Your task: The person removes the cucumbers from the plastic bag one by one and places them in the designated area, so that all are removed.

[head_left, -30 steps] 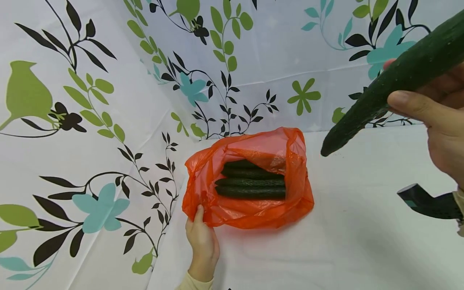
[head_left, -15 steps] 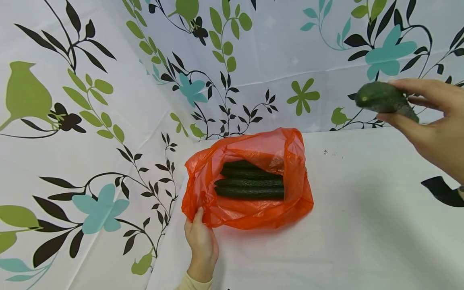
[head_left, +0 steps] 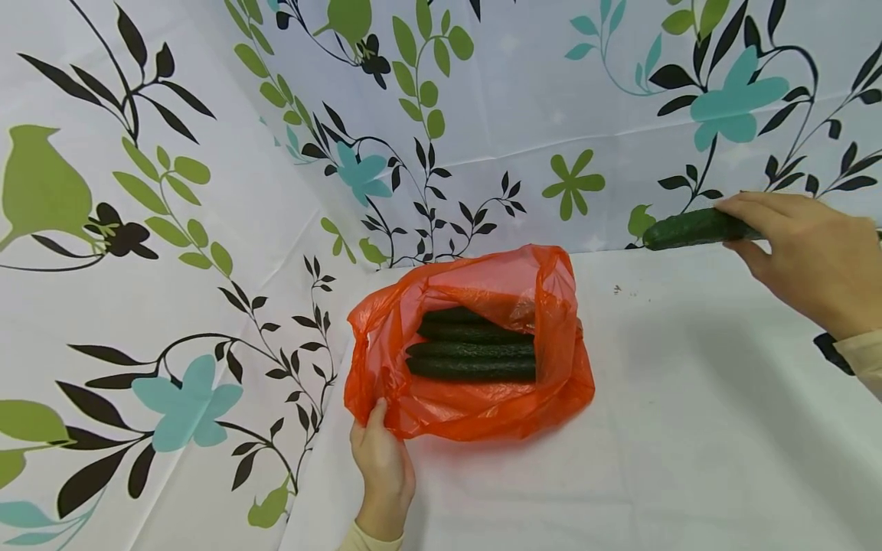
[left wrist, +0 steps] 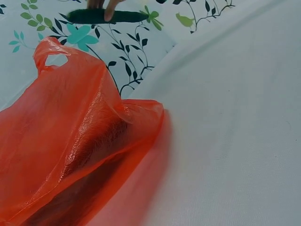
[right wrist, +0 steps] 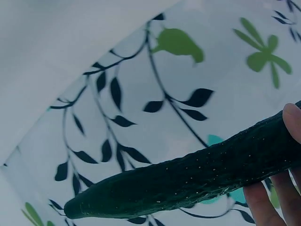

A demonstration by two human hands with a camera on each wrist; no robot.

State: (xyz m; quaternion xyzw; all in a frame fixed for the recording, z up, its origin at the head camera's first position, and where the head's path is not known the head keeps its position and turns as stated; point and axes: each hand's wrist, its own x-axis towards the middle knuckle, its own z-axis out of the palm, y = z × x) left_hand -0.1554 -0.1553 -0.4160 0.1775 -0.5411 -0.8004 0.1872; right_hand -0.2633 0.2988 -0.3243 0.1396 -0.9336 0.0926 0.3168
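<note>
A cucumber (head_left: 692,228) is held up at the right, above the table, nearly level. My right hand (head_left: 820,260) grips it from above around its middle, thumb on one side and fingers on the other. The right wrist view shows the dark, bumpy cucumber (right wrist: 188,181) with fingertips (right wrist: 261,207) against it. On the table, an orange-red plastic bag (head_left: 468,412) lies with its mouth open toward me. Several cucumbers (head_left: 472,369) lie side by side inside, partly hidden by the film. My left hand (head_left: 384,467) holds the bag's lower left edge, thumb on top; its other fingers are mostly hidden.
A white cloth (head_left: 654,436) covers the table. Behind and to the left rises a white sheet (head_left: 510,92) printed with leaves, birds and flowers. A black piece (head_left: 832,353) juts out beneath the right sleeve. Small brown specks mark the cloth right of the bag.
The right hand has turned the cucumber from a steep slant to nearly level and lowered it, farther from the camera. The left hand and the bag have stayed in place.
</note>
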